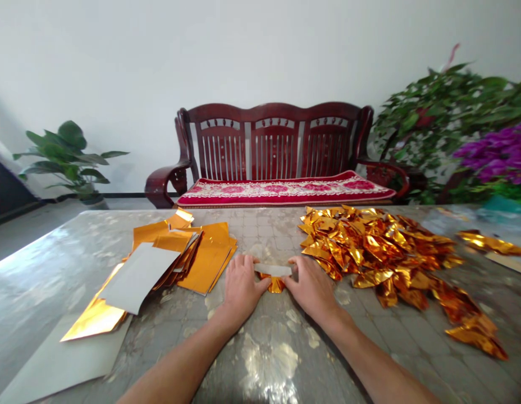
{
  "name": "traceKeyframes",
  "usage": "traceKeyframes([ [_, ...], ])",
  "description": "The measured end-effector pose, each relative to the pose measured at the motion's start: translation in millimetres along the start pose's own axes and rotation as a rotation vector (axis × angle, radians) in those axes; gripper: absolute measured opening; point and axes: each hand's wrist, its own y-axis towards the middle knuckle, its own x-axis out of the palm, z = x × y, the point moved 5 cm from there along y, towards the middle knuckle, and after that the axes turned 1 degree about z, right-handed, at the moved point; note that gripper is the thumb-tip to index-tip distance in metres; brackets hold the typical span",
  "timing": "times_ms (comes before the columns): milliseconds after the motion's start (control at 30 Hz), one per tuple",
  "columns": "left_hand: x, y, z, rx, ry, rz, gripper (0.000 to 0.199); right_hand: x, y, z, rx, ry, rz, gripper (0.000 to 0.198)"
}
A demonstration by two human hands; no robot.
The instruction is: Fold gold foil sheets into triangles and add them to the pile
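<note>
Between my two hands is a small piece of gold foil paper (274, 271), partly folded, its pale back showing along the top and shiny gold below. My left hand (242, 280) grips its left end with the thumb in front. At the right end, my right hand (310, 283) pinches the same piece. Loose gold foil sheets (205, 255) lie in an untidy stack to the left of my hands, some with the grey back up. A heap of folded gold foil pieces (370, 241) spreads to the right.
The table (269, 359) has a patterned, glossy cover. A larger grey sheet (71, 353) lies at the near left. Clear plastic (449, 219) sits at the far right. Beyond the table stand a wooden bench (273, 146) with a red cushion, and potted plants (71, 157) on both sides.
</note>
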Motion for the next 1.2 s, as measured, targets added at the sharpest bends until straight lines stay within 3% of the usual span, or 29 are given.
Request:
traceKeyframes([
  [100,-6.5,-2.9,6.6,0.116,-0.02,0.069,0.041,-3.9,-1.9,-5.6,-0.118,0.001,0.02,0.025],
  [167,-6.7,-3.9,11.3,0.21,-0.02,0.059,0.032,-4.0,-3.3,-10.5,-0.212,0.023,-0.027,0.016],
  [267,2.9,-5.4,16.3,0.354,-0.041,-0.08,0.004,-1.8,-4.1,-12.8,-0.283,0.087,-0.109,0.017],
  [300,6.6,-6.3,16.8,0.389,-0.044,-0.129,0.007,-0.9,-3.9,-12.1,-0.29,0.114,-0.127,0.019],
  [400,12.3,-10.2,16.5,0.443,-0.029,-0.197,0.017,1.0,-2.4,-8.2,-0.3,0.188,-0.162,0.022],
  [667,2.0,-27.2,25.1,0.538,0.066,-0.303,0.017,3.0,1.1,0.2,-0.246,0.304,-0.207,0.008],
  [900,-2.4,-36.4,33.4,0.611,0.066,-0.322,0.038,6.5,2.2,2.8,-0.177,0.257,-0.196,0.005],
  [1200,1.2,-39.5,37.1,0.643,0.092,-0.331,0.035,5.3,0.0,-5.2,-0.172,0.159,-0.204,0.006],
])
